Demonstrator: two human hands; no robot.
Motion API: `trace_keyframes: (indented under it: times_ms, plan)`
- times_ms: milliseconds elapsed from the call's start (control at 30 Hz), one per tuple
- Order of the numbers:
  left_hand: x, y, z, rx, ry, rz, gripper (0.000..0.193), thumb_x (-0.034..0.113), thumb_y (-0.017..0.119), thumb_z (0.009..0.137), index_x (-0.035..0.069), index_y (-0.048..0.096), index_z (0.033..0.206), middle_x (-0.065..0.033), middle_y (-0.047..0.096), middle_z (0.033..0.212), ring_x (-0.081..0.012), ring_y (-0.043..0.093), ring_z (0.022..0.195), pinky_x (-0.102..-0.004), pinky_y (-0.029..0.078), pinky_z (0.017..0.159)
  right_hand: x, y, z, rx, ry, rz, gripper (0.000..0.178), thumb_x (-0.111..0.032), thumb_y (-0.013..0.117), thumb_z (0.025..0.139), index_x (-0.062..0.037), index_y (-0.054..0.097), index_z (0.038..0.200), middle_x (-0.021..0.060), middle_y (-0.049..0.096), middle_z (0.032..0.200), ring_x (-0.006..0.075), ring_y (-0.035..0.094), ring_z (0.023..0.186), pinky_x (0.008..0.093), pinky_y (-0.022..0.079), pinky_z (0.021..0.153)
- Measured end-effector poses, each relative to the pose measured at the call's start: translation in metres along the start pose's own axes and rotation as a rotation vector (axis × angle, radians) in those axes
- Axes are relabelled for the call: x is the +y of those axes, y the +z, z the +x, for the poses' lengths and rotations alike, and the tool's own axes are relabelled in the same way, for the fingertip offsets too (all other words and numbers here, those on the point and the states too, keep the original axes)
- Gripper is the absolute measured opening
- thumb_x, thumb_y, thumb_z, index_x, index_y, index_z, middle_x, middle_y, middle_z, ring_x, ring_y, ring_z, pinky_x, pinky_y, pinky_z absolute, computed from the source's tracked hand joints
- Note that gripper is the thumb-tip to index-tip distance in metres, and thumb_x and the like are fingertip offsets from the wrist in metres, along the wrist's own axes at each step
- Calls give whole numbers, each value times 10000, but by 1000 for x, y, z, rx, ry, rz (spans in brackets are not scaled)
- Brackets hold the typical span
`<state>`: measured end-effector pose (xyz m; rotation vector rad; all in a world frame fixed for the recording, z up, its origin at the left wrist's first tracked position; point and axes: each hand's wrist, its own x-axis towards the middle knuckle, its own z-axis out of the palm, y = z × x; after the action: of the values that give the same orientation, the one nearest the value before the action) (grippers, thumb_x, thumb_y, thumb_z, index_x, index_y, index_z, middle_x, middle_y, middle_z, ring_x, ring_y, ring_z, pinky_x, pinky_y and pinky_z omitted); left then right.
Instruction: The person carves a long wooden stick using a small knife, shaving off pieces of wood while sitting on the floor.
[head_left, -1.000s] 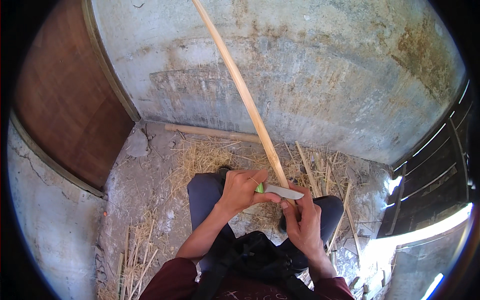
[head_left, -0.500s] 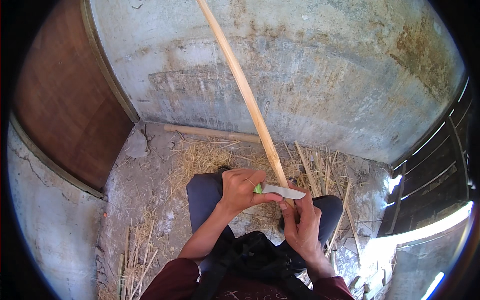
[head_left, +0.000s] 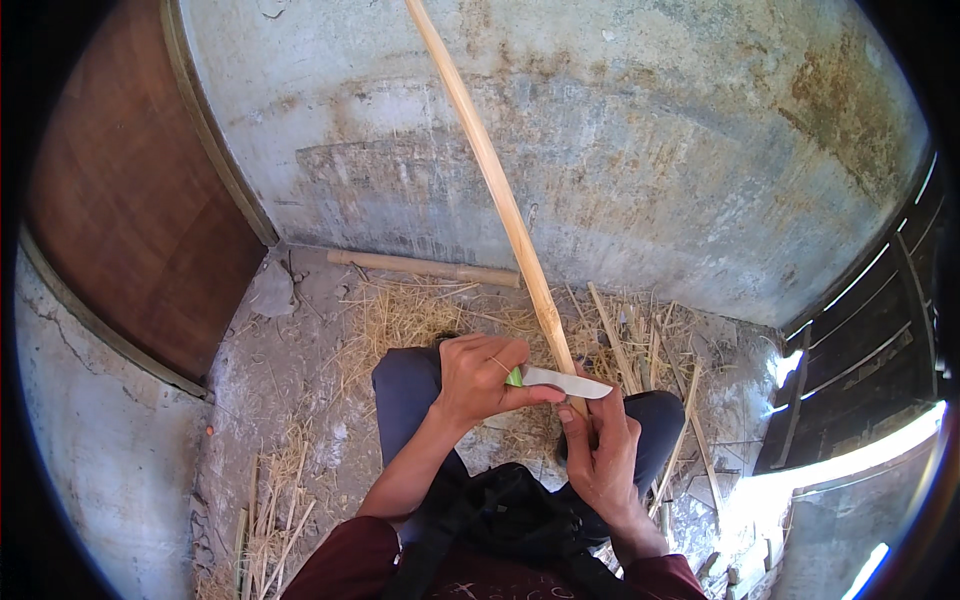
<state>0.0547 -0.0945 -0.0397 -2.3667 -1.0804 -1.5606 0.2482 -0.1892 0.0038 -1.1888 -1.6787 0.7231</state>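
Observation:
A long pale bamboo strip [head_left: 510,215] slants up and away from between my knees, its far end leaving the top of the view. My left hand [head_left: 485,378] is closed round the green handle of a knife [head_left: 565,382], thumb reaching along beneath the blade. That blade lies across the strip near its lower end and points right. My right hand [head_left: 603,445] grips the lower end of the strip, thumb on the near side, fingers close by the blade's tip. Part of the strip's end is hidden in that hand.
Straw-like shavings [head_left: 400,325] cover the floor ahead of my legs. A bamboo pole [head_left: 425,266] lies along the base of the stained wall [head_left: 650,150]. Split strips [head_left: 612,335] rest on the right, others [head_left: 270,520] at lower left. A brown door [head_left: 140,190] stands left.
The strip's upper part has swung slightly to the right. Both hands keep nearly the same place and grip, with the knife still across the strip.

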Motion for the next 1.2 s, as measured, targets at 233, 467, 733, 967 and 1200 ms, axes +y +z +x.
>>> trace_keyframes:
  times_ms: [233,467,733,967,1200]
  plan:
    - [2,-2,5,-5,29,23,662,733,826,722,126,565,682,-29,539,557,-247,583,478,-349,448,477,3,0,-3,23,0,31,381,26,643,1029,69,562,1399,146,750,907,66,600,653,245,484,600]
    - [5,-5,9,-3,54,50,670,740,835,713,129,561,673,-18,542,556,-240,575,472,-348,449,475,1,-1,-6,18,45,84,309,20,621,1041,78,557,1337,96,752,906,55,579,735,237,459,627]
    - [5,-5,13,6,67,75,681,744,841,706,133,544,654,-11,511,538,-238,560,462,-353,441,468,8,-2,-10,19,57,109,301,12,612,1049,69,548,1338,66,738,894,43,550,678,234,434,588]
    - [1,-4,17,48,74,82,693,767,828,704,138,542,646,-8,504,532,-232,555,458,-350,439,470,11,1,-14,57,48,118,272,9,649,1032,32,545,1283,96,713,829,51,523,625,241,409,551]
    - [5,-7,23,35,91,118,692,775,819,712,140,552,646,-6,501,528,-232,555,456,-345,438,473,12,0,-15,68,46,138,281,18,648,1029,26,531,1285,99,715,841,51,514,620,242,399,547]
